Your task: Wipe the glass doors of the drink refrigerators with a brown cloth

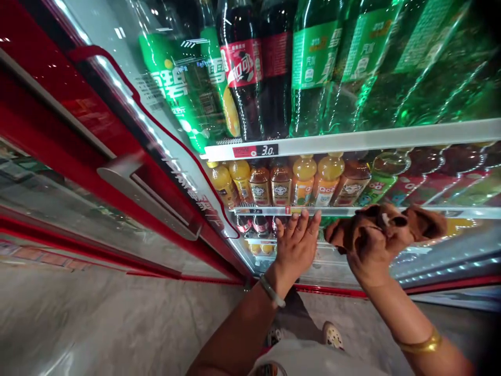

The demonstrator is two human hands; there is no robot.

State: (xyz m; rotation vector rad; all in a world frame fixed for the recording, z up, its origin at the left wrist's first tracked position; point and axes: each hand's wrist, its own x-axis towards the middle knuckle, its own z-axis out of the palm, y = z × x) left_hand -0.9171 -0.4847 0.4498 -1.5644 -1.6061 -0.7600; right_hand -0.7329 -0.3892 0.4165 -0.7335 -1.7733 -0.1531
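Note:
My left hand (pixel 298 241) is raised with its fingers spread against the glass front of a drinks cooler, just below a white shelf edge (pixel 336 211). It holds nothing. A crumpled brown cloth (pixel 422 223) is bunched in my right hand (pixel 371 253), level with the same shelf edge and to the right of my left hand. Behind the glass, small bottles of yellow, orange and brown drinks (pixel 304 180) stand in a row above both hands. Larger green bottles (pixel 315 57) and dark cola bottles (pixel 243 68) fill the shelf above.
On the left is a red door frame (pixel 90 183) with a grey handle (pixel 148 196). A price strip (pixel 256 151) sits on the upper shelf edge. Below are the grey floor (pixel 156 324) and a light perforated shoe (pixel 332 335).

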